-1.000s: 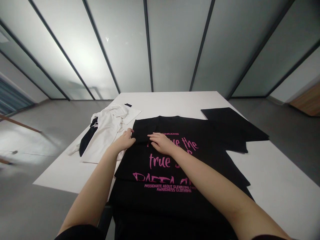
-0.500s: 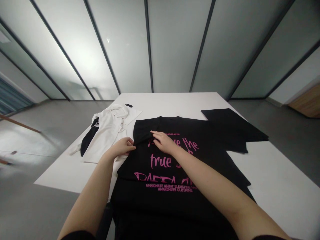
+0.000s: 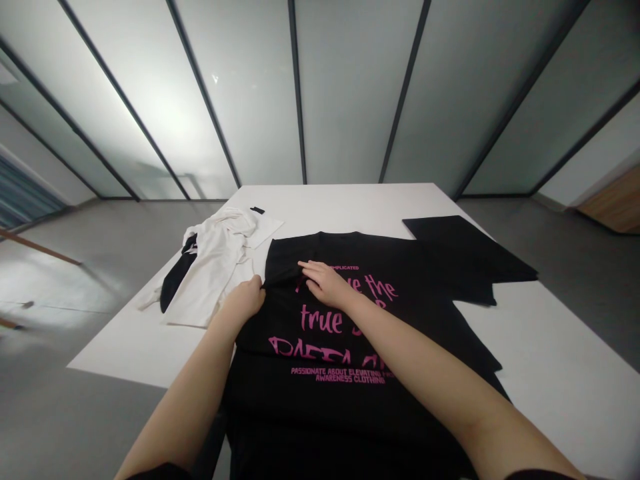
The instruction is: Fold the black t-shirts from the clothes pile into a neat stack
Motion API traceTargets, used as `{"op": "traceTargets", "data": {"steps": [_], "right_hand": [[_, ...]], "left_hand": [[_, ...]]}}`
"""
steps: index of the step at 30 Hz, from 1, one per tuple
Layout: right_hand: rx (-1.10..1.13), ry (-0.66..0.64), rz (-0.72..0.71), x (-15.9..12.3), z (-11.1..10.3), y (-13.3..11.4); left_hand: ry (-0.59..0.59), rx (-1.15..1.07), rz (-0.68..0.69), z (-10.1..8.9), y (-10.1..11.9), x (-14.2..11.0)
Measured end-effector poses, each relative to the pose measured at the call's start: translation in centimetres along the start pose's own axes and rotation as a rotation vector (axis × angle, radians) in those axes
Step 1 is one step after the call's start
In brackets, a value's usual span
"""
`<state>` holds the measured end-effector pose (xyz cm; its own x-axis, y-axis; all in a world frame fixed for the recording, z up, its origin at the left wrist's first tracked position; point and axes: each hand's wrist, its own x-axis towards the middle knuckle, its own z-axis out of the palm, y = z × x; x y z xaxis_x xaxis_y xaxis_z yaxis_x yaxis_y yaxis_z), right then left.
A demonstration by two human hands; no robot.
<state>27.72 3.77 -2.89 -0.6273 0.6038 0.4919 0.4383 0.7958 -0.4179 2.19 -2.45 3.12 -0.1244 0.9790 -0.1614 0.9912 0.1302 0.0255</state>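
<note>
A black T-shirt [image 3: 385, 333] with pink lettering lies flat on the white table [image 3: 345, 207], its near part hanging past the table's edge. My left hand [image 3: 244, 301] pinches the shirt's left edge, close to a folded-over flap of black cloth [image 3: 285, 263]. My right hand [image 3: 326, 284] rests palm down on the shirt, its fingertips against that flap. Part of the print lies hidden under my right hand and forearm.
A crumpled white garment [image 3: 215, 267] with a black strip [image 3: 177, 280] lies left of the shirt. A folded black garment [image 3: 465, 253] lies at the right, partly under the shirt. A small black tag [image 3: 257, 210] sits at the far edge. Grey floor surrounds the table.
My left hand has moved toward me along the shirt's left edge since the oldest frame and now pinches the cloth. My right hand has barely moved.
</note>
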Motion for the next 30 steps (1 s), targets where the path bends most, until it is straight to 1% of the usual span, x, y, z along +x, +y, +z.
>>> {"op": "traceTargets", "data": {"steps": [2, 6, 9, 12, 14, 16, 18, 20, 22, 24, 27, 28, 30], "right_hand": [[-0.017, -0.01, -0.022, 0.0, -0.2, -0.2], [-0.059, -0.071, -0.012, -0.1, -0.3, -0.5], [-0.055, -0.106, -0.018, -0.1, -0.4, -0.6], [-0.017, -0.131, -0.059, 0.0, -0.7, -0.9], [0.005, -0.144, -0.074, 0.1, -1.0, -1.2], [0.019, -0.153, -0.073, 0.2, -1.3, -1.4], [0.025, -0.161, -0.065, 0.2, -1.4, -1.6], [0.023, -0.165, -0.058, 0.3, -1.5, -1.6], [0.023, -0.168, -0.063, 0.3, -1.4, -1.5], [0.028, -0.166, -0.074, 0.3, -1.2, -1.2], [0.033, -0.16, -0.081, 0.2, -0.9, -0.8], [0.032, -0.16, -0.081, 0.1, -0.8, -0.6], [0.03, -0.164, -0.08, 0.0, -0.7, -0.4]], "left_hand": [[-0.018, 0.028, 0.012, 0.0, 0.1, -0.2], [0.047, 0.017, 0.091, 0.0, -0.2, -0.3], [0.012, 0.017, 0.149, -0.1, -0.8, 0.1], [-0.031, -0.003, 0.155, -0.4, -1.3, 0.8], [-0.032, -0.011, 0.167, -0.9, -1.4, 1.4], [0.015, -0.006, 0.197, -1.4, -1.2, 2.3], [0.108, -0.026, 0.232, -2.0, -0.7, 3.6], [0.196, -0.085, 0.259, -2.3, 0.2, 5.2], [0.225, -0.148, 0.257, -2.2, 1.2, 7.2], [0.183, -0.174, 0.207, -1.7, 2.4, 9.2], [0.135, -0.15, 0.08, 0.0, 3.6, 11.3], [0.148, -0.14, 0.058, 0.8, 3.9, 11.6], [0.219, -0.117, 0.034, 2.3, 4.1, 11.9]]}}
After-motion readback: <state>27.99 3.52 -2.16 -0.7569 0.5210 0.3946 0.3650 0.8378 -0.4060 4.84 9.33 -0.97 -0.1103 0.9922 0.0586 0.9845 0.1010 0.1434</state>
